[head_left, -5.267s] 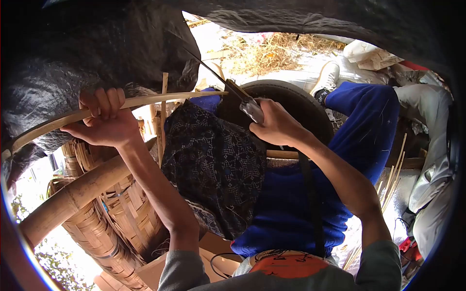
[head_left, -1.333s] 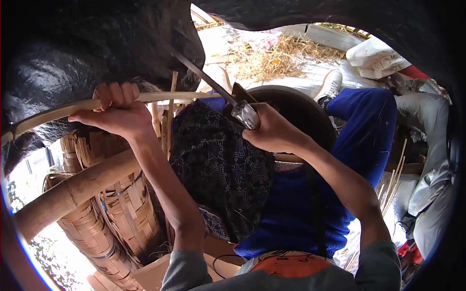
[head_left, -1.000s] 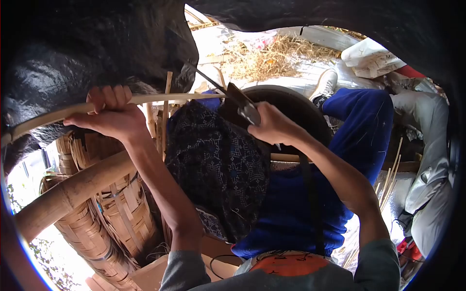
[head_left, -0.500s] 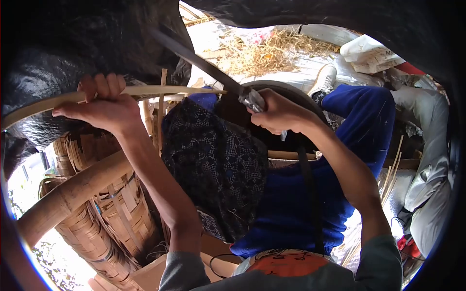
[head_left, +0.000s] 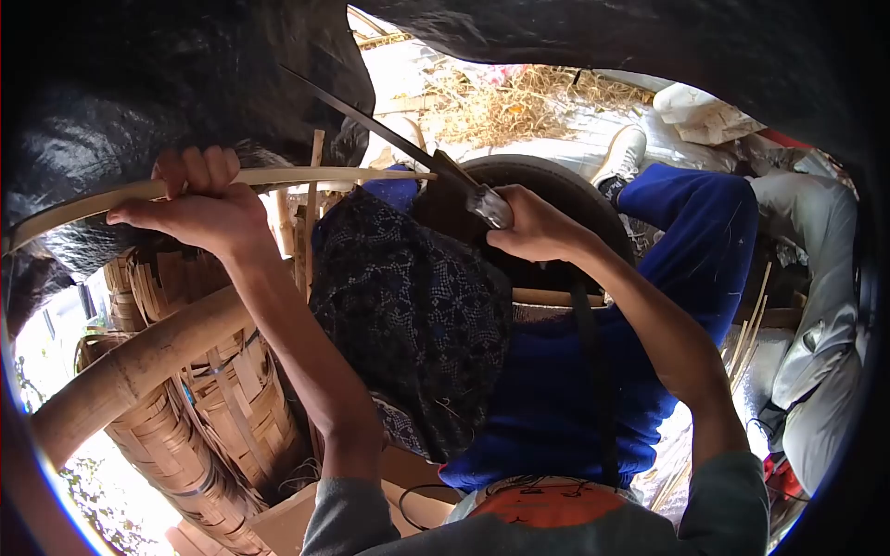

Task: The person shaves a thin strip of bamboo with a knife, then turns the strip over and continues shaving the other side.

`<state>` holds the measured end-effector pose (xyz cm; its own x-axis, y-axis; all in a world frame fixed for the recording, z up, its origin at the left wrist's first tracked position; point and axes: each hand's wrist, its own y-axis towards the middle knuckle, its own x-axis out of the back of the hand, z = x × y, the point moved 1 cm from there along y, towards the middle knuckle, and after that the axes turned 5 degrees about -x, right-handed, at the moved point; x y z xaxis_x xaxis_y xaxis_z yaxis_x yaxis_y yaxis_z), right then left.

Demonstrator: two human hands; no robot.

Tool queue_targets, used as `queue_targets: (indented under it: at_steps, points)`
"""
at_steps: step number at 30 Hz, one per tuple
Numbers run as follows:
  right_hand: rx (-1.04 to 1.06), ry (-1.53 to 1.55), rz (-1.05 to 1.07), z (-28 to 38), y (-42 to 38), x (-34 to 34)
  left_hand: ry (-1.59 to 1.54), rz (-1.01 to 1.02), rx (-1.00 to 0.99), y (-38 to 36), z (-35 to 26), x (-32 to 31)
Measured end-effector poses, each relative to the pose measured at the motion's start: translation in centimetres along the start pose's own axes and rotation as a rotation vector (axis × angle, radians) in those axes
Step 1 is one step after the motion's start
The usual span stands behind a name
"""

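Observation:
My left hand (head_left: pixel 209 208) is closed, palm up, around a long pale bamboo strip (head_left: pixel 306 174) that bends down at the far left. In my right hand (head_left: pixel 542 227) is a long-bladed knife (head_left: pixel 389 134), its handle wrapped in something silvery. The blade points up and left, seen nearly edge-on, and its base meets the right end of the strip. A thin brownish sliver stands along the blade there. Below the strip, a dark patterned cloth (head_left: pixel 408 296) lies over my left leg.
A dark round tub-like object (head_left: pixel 579 190) sits beyond my knees. Woven bamboo baskets (head_left: pixel 241 408) and a thick bamboo pole (head_left: pixel 148 357) are at left. Shavings (head_left: pixel 519 102) litter the ground ahead. Black sheeting (head_left: pixel 185 74) hangs above. Another person's grey trouser leg (head_left: pixel 820 278) is at right.
My right hand has shifted slightly right, and the knife blade has turned to look thinner. A sliver now shows beside the blade's base. My left hand has barely moved.

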<state>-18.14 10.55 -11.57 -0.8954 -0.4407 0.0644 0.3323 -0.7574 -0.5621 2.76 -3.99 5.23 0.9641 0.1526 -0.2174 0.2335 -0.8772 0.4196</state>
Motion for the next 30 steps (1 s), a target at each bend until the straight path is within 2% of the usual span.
queue_targets:
  at_steps: [2, 4, 5, 8, 11, 14, 16, 17, 19, 20, 21, 22, 23, 24, 25, 26, 27, 29, 30]
  points:
    - [0.017, 0.028, 0.052, -1.1, 0.5, -0.7, -0.029, 0.008, 0.007, -0.4, -0.2, -0.4]
    - [-0.225, 0.030, 0.054, -5.4, 2.1, -2.7, 0.020, -0.002, 0.006, -0.6, -0.2, -0.7]
    - [-0.222, 0.027, 0.045, -7.3, 2.7, -3.2, 0.050, -0.011, -0.006, -0.4, -0.3, -1.1]
    - [-0.125, 0.006, -0.066, -7.4, 2.4, -2.0, -0.004, 0.006, 0.012, 0.1, -0.2, -0.6]
    - [-0.049, -0.109, -0.055, -1.9, 1.1, 0.0, 0.004, 0.001, 0.015, -0.3, -0.1, -1.4]
    - [-0.013, -0.017, 0.060, 3.4, -1.0, 0.7, -0.013, 0.063, 0.013, -0.1, 0.2, -1.6]
    - [0.365, 0.091, -0.166, 5.4, -2.4, 0.7, 0.003, 0.055, 0.012, -0.2, 0.1, -2.0]
    - [0.356, 0.096, -0.161, 4.7, -2.2, 0.4, 0.015, 0.047, 0.000, -0.3, 0.1, -2.1]
    - [0.265, 0.119, -0.054, 1.6, -0.7, -1.1, 0.007, 0.054, 0.007, -0.2, 0.3, -1.7]
    - [0.031, 0.075, 0.103, -2.1, 1.3, -2.4, -0.013, 0.068, 0.005, -0.1, 0.1, -1.7]
    - [-0.334, 0.065, 0.148, -5.1, 2.0, -2.8, -0.012, 0.071, 0.001, -0.2, -0.1, -1.6]
    - [-0.253, -0.181, -0.009, -9.9, 3.4, -3.6, 0.024, 0.043, 0.009, -0.3, -0.2, -1.5]
    - [-0.242, -0.179, -0.043, -11.3, 4.0, -3.3, 0.046, 0.028, 0.010, 0.0, 0.0, -1.8]
    - [-0.154, -0.171, -0.168, -11.9, 4.5, -2.8, 0.080, 0.027, -0.003, 0.1, 0.0, -1.8]
    - [-0.073, -0.177, -0.258, -9.6, 3.4, -2.1, 0.077, 0.010, -0.006, 0.0, 0.0, -1.6]
    - [-0.234, -0.033, -0.006, -7.8, 2.8, -0.5, 0.066, -0.005, 0.007, -0.3, -0.1, -1.3]
    - [-0.226, -0.038, -0.015, -7.9, 3.0, -0.4, 0.039, -0.005, 0.002, 0.0, 0.0, -1.6]
    - [0.189, -0.118, -0.167, -7.8, 4.0, -0.5, 0.033, -0.003, -0.013, 0.4, 0.1, -1.6]
    - [0.197, -0.118, -0.165, -6.7, 3.6, -0.4, 0.034, 0.001, -0.009, 0.2, 0.2, -1.5]
